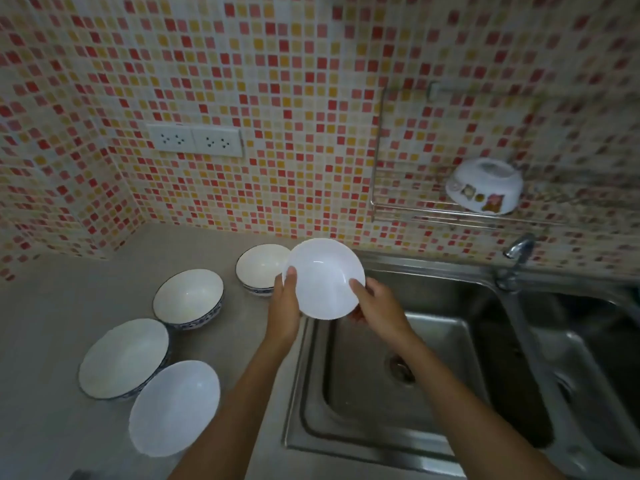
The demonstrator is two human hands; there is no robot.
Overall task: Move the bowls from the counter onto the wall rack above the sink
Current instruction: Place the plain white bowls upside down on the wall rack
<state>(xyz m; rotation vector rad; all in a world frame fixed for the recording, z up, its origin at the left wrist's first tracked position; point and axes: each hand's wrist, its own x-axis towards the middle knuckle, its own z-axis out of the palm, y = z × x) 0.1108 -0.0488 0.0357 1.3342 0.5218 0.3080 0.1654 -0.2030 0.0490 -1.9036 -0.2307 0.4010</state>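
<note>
Gripping the plain white bowl (pixel 323 278) by its rim with both my left hand (pixel 284 306) and right hand (pixel 375 306), I hold it above the sink's (pixel 450 341) left edge, below the wall rack (pixel 415 206).

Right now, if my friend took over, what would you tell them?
Left hand and right hand together hold a plain white bowl over the steel sink's left edge.
Done: one upside-down patterned white bowl sits on the wire wall rack.
Left: the held bowl, plus four on the grey counter: three blue-rimmed bowls and one plain white bowl.
</note>
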